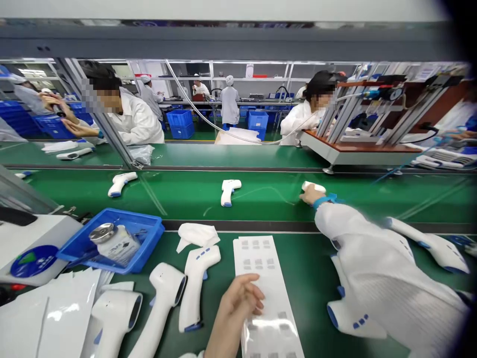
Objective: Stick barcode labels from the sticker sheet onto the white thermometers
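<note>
My right hand (308,196) reaches far out over the green conveyor belt, its fingers around a white infrared thermometer (315,187), partly hidden by the hand. My left hand (240,303) is over a stack of white label sheets (274,293) with small grey labels; its fingers are loosely bent and slightly apart, and nothing shows in them. Left of it lie several white thermometer guns with blue parts, among them one with blue buttons (199,283) and another beside it (162,293). Under my right sleeve lies one more thermometer (352,318), partly covered.
A blue tray (149,248) holds a bottle with a metal cap (119,243). Two more thermometers (231,191) (121,183) ride the belt. A white cloth (197,234) lies near the belt's edge. Across it, co-workers sit near a metal-framed fixture (354,149).
</note>
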Action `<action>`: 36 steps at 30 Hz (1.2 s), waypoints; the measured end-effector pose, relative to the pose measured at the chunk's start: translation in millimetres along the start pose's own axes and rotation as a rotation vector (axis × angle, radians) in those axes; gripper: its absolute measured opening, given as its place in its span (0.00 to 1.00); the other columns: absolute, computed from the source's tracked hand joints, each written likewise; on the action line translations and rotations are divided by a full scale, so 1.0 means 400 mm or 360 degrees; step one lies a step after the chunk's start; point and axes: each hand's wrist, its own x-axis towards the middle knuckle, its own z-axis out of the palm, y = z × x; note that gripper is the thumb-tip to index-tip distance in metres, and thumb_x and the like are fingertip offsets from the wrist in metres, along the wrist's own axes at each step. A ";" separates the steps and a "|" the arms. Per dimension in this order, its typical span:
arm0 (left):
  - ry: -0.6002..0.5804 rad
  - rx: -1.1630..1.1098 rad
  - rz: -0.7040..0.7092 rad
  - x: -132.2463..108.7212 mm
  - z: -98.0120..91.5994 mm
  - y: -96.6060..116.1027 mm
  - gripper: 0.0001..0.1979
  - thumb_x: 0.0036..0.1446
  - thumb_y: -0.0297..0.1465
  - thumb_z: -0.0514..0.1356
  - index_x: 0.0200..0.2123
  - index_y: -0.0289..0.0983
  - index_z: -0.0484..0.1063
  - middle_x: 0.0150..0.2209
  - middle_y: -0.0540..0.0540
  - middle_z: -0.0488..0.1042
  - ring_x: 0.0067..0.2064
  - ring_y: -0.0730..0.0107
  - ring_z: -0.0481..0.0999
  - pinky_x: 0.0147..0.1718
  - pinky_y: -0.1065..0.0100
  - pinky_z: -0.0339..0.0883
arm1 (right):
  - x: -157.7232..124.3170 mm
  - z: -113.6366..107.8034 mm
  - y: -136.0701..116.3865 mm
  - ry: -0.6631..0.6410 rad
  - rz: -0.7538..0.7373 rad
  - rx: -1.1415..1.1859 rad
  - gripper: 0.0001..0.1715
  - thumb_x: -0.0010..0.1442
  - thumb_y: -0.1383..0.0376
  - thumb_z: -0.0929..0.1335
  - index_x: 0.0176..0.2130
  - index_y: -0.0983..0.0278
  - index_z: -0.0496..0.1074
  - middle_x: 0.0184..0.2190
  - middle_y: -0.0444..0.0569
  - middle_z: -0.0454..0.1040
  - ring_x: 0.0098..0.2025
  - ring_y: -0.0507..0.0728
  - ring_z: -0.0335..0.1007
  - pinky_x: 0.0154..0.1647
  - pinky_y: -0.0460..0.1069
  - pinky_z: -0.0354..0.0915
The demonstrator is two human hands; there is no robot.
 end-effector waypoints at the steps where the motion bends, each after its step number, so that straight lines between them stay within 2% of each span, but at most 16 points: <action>1: 0.0062 0.0024 0.0030 -0.002 0.001 0.003 0.19 0.52 0.38 0.66 0.46 0.37 0.74 0.33 0.45 0.74 0.34 0.66 0.72 0.35 0.64 0.67 | -0.045 0.010 -0.013 -0.0037 -0.0061 0.0081 0.21 0.65 0.60 0.66 0.55 0.65 0.65 0.47 0.52 0.72 0.43 0.57 0.73 0.44 0.56 0.71; 3: 0.0206 0.0060 0.0087 -0.006 0.008 0.012 0.24 0.53 0.38 0.65 0.53 0.38 0.69 0.35 0.45 0.74 0.37 0.64 0.72 0.37 0.64 0.68 | -0.166 0.033 -0.037 -0.0170 -0.0213 0.0286 0.24 0.65 0.62 0.65 0.58 0.63 0.58 0.42 0.51 0.73 0.39 0.56 0.73 0.42 0.54 0.70; 6: 0.0355 0.0030 0.0103 -0.020 0.036 0.031 0.39 0.54 0.39 0.64 0.66 0.44 0.51 0.42 0.44 0.74 0.44 0.62 0.73 0.45 0.61 0.67 | -0.411 0.066 -0.059 -0.0413 -0.0460 0.0575 0.23 0.63 0.58 0.66 0.54 0.56 0.55 0.41 0.43 0.73 0.36 0.55 0.74 0.38 0.51 0.71; 7: 0.0367 -0.0016 0.0094 -0.026 0.047 0.037 0.43 0.55 0.40 0.64 0.67 0.47 0.45 0.46 0.44 0.73 0.48 0.62 0.73 0.48 0.60 0.66 | -0.500 0.074 -0.059 -0.0521 -0.0558 0.0713 0.20 0.62 0.58 0.65 0.52 0.56 0.56 0.42 0.42 0.73 0.38 0.54 0.74 0.39 0.49 0.71; 9: 0.0388 -0.0127 0.0061 -0.038 0.068 0.049 0.46 0.55 0.39 0.64 0.68 0.52 0.38 0.50 0.45 0.72 0.52 0.62 0.73 0.52 0.59 0.65 | -0.660 0.087 -0.051 -0.0916 -0.0769 0.1365 0.17 0.62 0.58 0.66 0.49 0.58 0.59 0.47 0.47 0.70 0.48 0.57 0.71 0.49 0.52 0.68; 10: 0.0401 -0.0166 0.0042 -0.044 0.076 0.053 0.46 0.55 0.38 0.64 0.68 0.54 0.37 0.50 0.46 0.72 0.51 0.62 0.74 0.51 0.59 0.66 | -0.726 0.091 -0.043 -0.1131 -0.0747 0.1535 0.19 0.62 0.58 0.66 0.51 0.57 0.59 0.50 0.49 0.69 0.49 0.57 0.70 0.52 0.53 0.67; 12: 0.0427 -0.0168 0.0023 -0.053 0.084 0.056 0.44 0.57 0.36 0.64 0.67 0.56 0.38 0.45 0.48 0.72 0.43 0.66 0.77 0.46 0.62 0.70 | -0.820 0.097 -0.022 -0.1555 -0.0487 0.1786 0.32 0.59 0.56 0.69 0.59 0.55 0.55 0.51 0.50 0.67 0.43 0.56 0.72 0.48 0.54 0.69; 15: 0.0391 0.0020 0.0041 -0.062 0.084 0.046 0.40 0.59 0.34 0.61 0.67 0.55 0.41 0.34 0.54 0.69 0.26 0.76 0.70 0.30 0.69 0.70 | -0.884 0.097 0.020 -0.2029 0.0053 0.1932 0.51 0.48 0.53 0.76 0.63 0.56 0.52 0.51 0.52 0.67 0.40 0.55 0.74 0.44 0.52 0.69; 18: 0.0290 0.0187 -0.0012 -0.067 0.080 0.024 0.36 0.61 0.35 0.58 0.67 0.55 0.42 0.34 0.54 0.68 0.21 0.80 0.61 0.21 0.73 0.65 | -0.901 0.080 0.065 -0.2257 0.0216 0.1796 0.51 0.47 0.50 0.76 0.63 0.59 0.56 0.44 0.50 0.73 0.40 0.56 0.76 0.42 0.49 0.67; 20: 0.0227 0.0242 -0.0056 -0.068 0.081 0.010 0.34 0.63 0.36 0.57 0.66 0.56 0.43 0.40 0.51 0.70 0.21 0.82 0.61 0.21 0.74 0.64 | -0.897 0.062 0.090 -0.2192 0.0055 0.1532 0.39 0.53 0.52 0.73 0.59 0.60 0.62 0.39 0.49 0.76 0.40 0.56 0.76 0.41 0.49 0.67; 23: 0.0189 0.0341 -0.0051 -0.069 0.084 -0.004 0.32 0.63 0.36 0.56 0.66 0.56 0.45 0.51 0.47 0.68 0.21 0.84 0.60 0.21 0.74 0.64 | -0.862 0.048 0.119 -0.1709 -0.0370 0.1023 0.15 0.61 0.56 0.68 0.46 0.59 0.74 0.37 0.49 0.78 0.39 0.58 0.75 0.41 0.51 0.68; 25: 0.0200 0.0378 -0.0051 -0.070 0.085 -0.006 0.32 0.63 0.36 0.56 0.66 0.55 0.45 0.55 0.45 0.66 0.20 0.85 0.60 0.20 0.73 0.63 | -0.820 0.061 0.134 -0.1249 -0.0583 0.0850 0.12 0.64 0.59 0.64 0.42 0.59 0.75 0.40 0.49 0.77 0.40 0.59 0.74 0.43 0.53 0.68; 27: 0.0205 0.0383 -0.0085 -0.071 0.086 -0.004 0.33 0.63 0.37 0.56 0.66 0.55 0.43 0.56 0.44 0.66 0.20 0.85 0.61 0.20 0.73 0.64 | -0.776 0.092 0.149 -0.0832 -0.0660 0.0833 0.12 0.64 0.61 0.64 0.45 0.59 0.73 0.46 0.50 0.75 0.41 0.58 0.73 0.44 0.54 0.69; 29: 0.0193 0.0377 -0.0120 -0.072 0.085 -0.001 0.35 0.63 0.38 0.57 0.67 0.56 0.40 0.57 0.44 0.66 0.20 0.84 0.62 0.20 0.72 0.64 | -0.741 0.131 0.160 -0.0559 -0.0668 0.0839 0.13 0.63 0.61 0.65 0.47 0.59 0.72 0.51 0.51 0.72 0.39 0.57 0.72 0.41 0.53 0.70; 32: 0.0182 0.0358 -0.0127 -0.072 0.083 -0.001 0.37 0.63 0.40 0.57 0.68 0.58 0.37 0.57 0.44 0.66 0.21 0.83 0.63 0.19 0.72 0.65 | -0.717 0.178 0.167 -0.0403 -0.0731 0.0850 0.10 0.64 0.62 0.66 0.44 0.60 0.74 0.48 0.51 0.73 0.37 0.57 0.72 0.36 0.53 0.71; 36: 0.0171 0.0340 -0.0124 -0.072 0.080 -0.008 0.37 0.63 0.41 0.56 0.68 0.59 0.37 0.56 0.44 0.67 0.21 0.83 0.62 0.18 0.73 0.64 | -0.714 0.199 0.162 -0.0350 -0.0799 0.0954 0.09 0.64 0.64 0.66 0.39 0.59 0.77 0.43 0.50 0.75 0.44 0.59 0.72 0.40 0.53 0.70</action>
